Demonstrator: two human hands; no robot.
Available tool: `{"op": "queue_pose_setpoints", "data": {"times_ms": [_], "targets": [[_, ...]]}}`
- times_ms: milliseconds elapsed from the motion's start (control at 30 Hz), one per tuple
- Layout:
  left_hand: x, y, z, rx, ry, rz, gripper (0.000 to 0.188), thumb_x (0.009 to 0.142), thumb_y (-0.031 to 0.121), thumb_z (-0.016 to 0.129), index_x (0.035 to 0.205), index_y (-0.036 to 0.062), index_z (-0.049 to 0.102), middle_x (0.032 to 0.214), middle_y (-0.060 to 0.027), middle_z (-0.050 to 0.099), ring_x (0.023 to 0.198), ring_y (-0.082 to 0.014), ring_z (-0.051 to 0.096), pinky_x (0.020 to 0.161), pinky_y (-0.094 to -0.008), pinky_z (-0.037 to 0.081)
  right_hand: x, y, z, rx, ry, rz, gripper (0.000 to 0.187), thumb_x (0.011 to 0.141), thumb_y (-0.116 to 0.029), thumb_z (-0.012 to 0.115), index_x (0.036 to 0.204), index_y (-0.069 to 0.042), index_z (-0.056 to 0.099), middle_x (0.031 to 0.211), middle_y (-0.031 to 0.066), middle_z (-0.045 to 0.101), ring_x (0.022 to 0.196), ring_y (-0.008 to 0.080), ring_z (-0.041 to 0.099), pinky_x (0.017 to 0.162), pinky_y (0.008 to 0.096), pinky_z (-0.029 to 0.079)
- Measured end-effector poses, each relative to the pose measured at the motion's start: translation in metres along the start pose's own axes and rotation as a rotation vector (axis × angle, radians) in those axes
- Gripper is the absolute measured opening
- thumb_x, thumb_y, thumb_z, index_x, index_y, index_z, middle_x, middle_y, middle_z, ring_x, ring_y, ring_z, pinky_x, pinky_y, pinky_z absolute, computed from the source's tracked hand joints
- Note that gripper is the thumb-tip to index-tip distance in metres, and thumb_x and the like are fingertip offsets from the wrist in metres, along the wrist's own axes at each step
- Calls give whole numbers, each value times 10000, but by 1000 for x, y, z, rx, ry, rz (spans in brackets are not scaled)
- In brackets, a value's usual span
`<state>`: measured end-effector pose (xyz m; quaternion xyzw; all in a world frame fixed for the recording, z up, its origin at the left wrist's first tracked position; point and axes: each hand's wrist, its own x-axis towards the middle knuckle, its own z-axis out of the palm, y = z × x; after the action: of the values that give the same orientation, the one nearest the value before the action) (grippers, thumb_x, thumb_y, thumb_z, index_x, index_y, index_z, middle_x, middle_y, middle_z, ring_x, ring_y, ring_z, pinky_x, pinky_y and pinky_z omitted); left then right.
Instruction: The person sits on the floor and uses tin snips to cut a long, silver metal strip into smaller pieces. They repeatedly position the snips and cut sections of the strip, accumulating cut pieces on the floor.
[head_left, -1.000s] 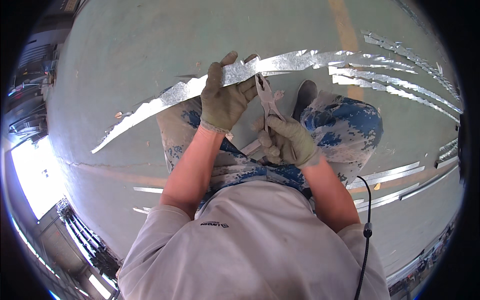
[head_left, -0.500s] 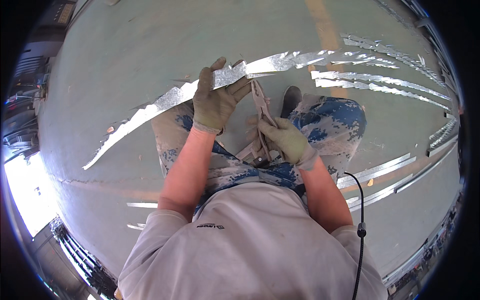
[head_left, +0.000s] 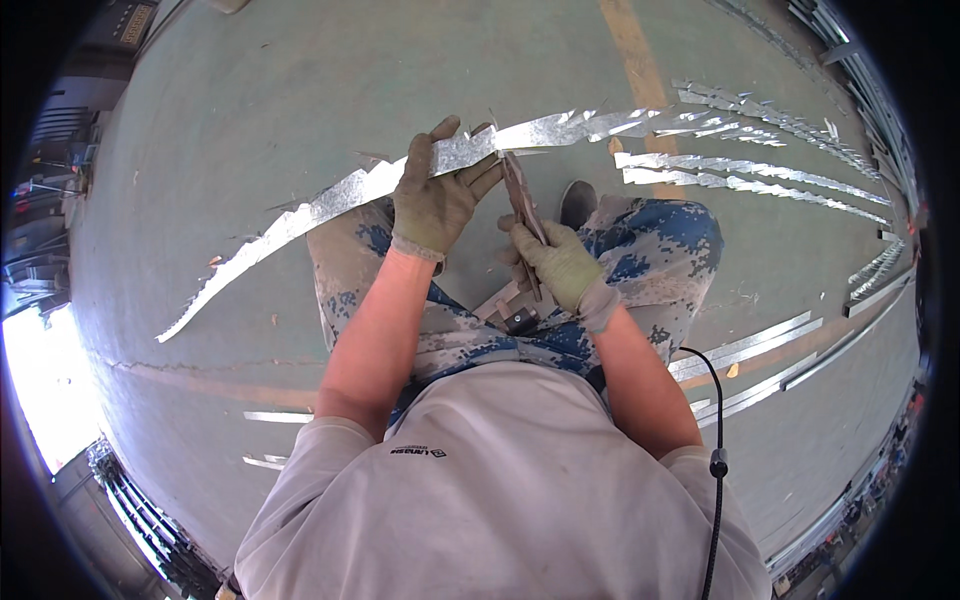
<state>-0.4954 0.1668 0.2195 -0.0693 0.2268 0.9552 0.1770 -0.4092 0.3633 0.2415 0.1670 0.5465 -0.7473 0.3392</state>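
A long shiny sheet-metal strip (head_left: pixel 345 200) with notches and bent tabs along its edges runs across in front of me, from low on the left up to the right. My gloved left hand (head_left: pixel 437 190) grips it near its middle, thumb on top and fingers beneath. In my gloved right hand (head_left: pixel 562 262) is a pair of tin snips (head_left: pixel 525 205), handles pressed close together. The jaw end meets the strip's lower edge, just right of my left fingertips. Whether the blades have bitten into the metal is too small to tell.
More notched strips (head_left: pixel 750 185) lie on the floor at the right. Plain flat strips (head_left: pixel 745 347) are near my right knee, and a short one (head_left: pixel 278 417) lies left of me. A black cable (head_left: pixel 719 410) hangs at my right side. Racked metal lengths line the right rim.
The snips' handles have come closer together in my right hand, and the tool has turned a little. My left hand keeps its hold on the strip. The whole view has shifted slightly.
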Motion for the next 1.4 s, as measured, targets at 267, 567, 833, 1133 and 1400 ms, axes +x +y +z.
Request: {"op": "queue_pose_setpoints", "data": {"times_ms": [267, 567, 833, 1133, 1400], "targets": [[1, -1, -2, 7, -21, 14, 540, 1030, 484, 624, 1402, 96, 575, 1431, -257, 591, 1292, -418, 624, 1112, -569, 514, -4, -6, 13, 284, 58, 127, 222, 971, -255, 735, 1082, -102, 617, 738, -19, 526, 494, 59, 421, 420, 243, 307], [2, -2, 4, 46, 91, 12, 506, 1103, 407, 502, 1440, 30, 486, 1402, -262, 601, 1173, -398, 690, 1071, -564, 551, 28, 19, 12, -470, 419, -11, 342, 958, -322, 676, 1130, -28, 653, 838, 169, 679, 703, 288, 656, 657, 394, 528], [10, -9, -8, 32, 124, -19, 506, 1113, 374, 483, 1458, 5, 472, 1384, -243, 594, 1187, -385, 676, 1077, -548, 555, 18, -11, 41, -1161, 718, 74, 466, 970, -337, 626, 1278, 13, 604, 1239, 313, 678, 1195, 469, 655, 1019, 503, 520], [23, -14, -4, 5, 96, -39, 499, 1114, 368, 491, 1486, 36, 473, 1415, -221, 566, 1218, -400, 646, 1058, -548, 561, 10, -44, 42, -1421, 695, 166, 408, 957, -206, 559, 1285, 31, 607, 1314, 289, 673, 1244, 421, 657, 1044, 485, 518], [6, -6, 5, -13, 111, -27, 505, 1043, 325, 635, 1459, 70, 506, 1405, -175, 576, 1236, -370, 621, 1096, -556, 512, -5, -43, 47, -1303, 735, 140, 423, 926, -203, 611, 1285, 21, 614, 1303, 280, 676, 1251, 425, 649, 1065, 477, 510]]}}
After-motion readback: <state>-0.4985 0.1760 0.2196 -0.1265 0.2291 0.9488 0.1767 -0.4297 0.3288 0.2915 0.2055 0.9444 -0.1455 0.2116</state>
